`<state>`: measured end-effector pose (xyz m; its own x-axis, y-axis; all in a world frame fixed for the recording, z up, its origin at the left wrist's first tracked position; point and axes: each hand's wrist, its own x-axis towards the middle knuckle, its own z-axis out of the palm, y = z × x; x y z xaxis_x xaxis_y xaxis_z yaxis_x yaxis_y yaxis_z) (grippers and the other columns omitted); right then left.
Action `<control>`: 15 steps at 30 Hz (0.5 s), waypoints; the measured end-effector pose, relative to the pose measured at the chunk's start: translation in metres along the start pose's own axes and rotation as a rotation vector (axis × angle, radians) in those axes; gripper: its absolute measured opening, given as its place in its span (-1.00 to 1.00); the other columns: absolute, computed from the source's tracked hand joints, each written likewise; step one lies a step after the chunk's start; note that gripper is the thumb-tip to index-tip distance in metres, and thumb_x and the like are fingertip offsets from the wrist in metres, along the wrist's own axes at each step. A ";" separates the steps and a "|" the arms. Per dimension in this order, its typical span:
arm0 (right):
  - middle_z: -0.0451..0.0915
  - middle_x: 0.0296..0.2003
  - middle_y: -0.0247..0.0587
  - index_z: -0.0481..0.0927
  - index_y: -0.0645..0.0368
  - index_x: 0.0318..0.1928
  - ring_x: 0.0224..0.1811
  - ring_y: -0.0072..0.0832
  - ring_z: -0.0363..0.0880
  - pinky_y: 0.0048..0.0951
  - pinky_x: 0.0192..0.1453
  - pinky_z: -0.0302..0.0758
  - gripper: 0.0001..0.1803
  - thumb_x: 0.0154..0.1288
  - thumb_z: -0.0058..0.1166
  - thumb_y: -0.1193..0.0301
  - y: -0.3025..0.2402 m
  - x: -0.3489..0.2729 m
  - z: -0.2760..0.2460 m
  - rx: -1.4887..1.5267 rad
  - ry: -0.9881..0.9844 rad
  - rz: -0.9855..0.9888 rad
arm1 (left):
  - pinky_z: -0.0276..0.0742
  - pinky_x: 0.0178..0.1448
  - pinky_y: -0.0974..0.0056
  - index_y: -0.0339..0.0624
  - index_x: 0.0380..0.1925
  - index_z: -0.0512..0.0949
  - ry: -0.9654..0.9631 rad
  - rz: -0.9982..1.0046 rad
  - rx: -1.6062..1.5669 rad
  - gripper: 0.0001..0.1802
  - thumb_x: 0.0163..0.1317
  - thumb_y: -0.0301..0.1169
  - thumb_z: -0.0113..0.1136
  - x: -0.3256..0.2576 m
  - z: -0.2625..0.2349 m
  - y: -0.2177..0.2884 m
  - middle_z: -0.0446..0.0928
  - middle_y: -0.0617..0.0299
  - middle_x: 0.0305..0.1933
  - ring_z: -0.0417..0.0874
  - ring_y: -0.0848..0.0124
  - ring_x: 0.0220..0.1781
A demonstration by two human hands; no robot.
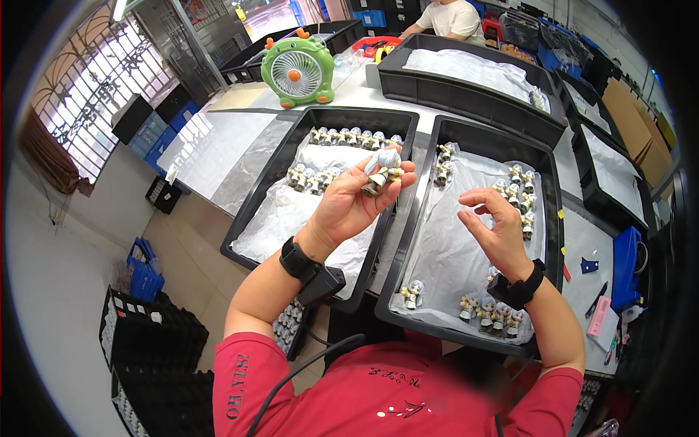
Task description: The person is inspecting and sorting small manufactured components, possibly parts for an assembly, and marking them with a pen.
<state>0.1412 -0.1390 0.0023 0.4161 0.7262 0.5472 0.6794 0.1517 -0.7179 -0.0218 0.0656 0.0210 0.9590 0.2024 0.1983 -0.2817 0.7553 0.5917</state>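
My left hand (354, 202) is raised over the left black tray (251, 207) and holds a small figurine (381, 171) with a pale blue top and tan base. My right hand (496, 226) hovers over the right black tray (419, 226), fingers curled and apart, holding nothing that I can see. Both trays are lined with white plastic sheet. Rows of similar small figurines (342, 137) stand at the far end of the left tray. More figurines (518, 191) stand in the right tray's far part and along its near edge (489, 313).
A green desk fan (298, 71) stands on the table behind the trays. Further black trays (466, 91) with white liners stretch to the back right. Another person (451, 18) sits at the far end. Black crates (149, 335) stand on the floor at left. Pens and a blue box (625, 266) lie at right.
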 end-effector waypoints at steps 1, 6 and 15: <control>0.61 -0.25 -0.23 0.58 0.18 -0.23 -0.21 -0.44 0.56 -0.48 -0.18 0.45 -0.82 0.12 0.19 0.48 0.001 -0.001 0.000 0.001 -0.003 0.003 | 0.55 0.16 0.30 -0.30 0.26 0.13 0.015 0.012 0.019 -0.51 0.37 -0.41 -0.11 -0.001 0.001 -0.001 0.36 -0.16 0.15 0.50 0.14 0.14; 0.60 -0.23 -0.23 0.58 0.18 -0.24 -0.21 -0.45 0.55 -0.49 -0.18 0.46 -0.84 0.12 0.19 0.49 0.003 0.001 -0.002 -0.021 -0.005 -0.006 | 0.55 -0.01 0.37 -0.27 0.15 0.30 0.146 0.052 0.753 -0.60 0.33 -0.44 -0.04 0.013 -0.007 0.025 0.50 0.02 -0.03 0.59 0.32 -0.02; 0.60 -0.22 -0.24 0.60 0.20 -0.27 -0.19 -0.47 0.56 -0.52 -0.18 0.46 -0.86 0.12 0.17 0.51 0.008 0.002 -0.004 0.008 0.012 0.052 | 0.50 -0.21 0.24 -0.18 -0.19 0.54 0.200 -0.135 2.015 -0.66 0.04 -0.29 0.31 0.047 -0.095 0.025 0.58 0.07 -0.41 0.62 0.25 -0.33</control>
<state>0.1495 -0.1384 -0.0002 0.4578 0.7254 0.5140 0.6518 0.1193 -0.7489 0.0188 0.1529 -0.0290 0.9221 0.3741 0.0992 0.2868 -0.8325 0.4741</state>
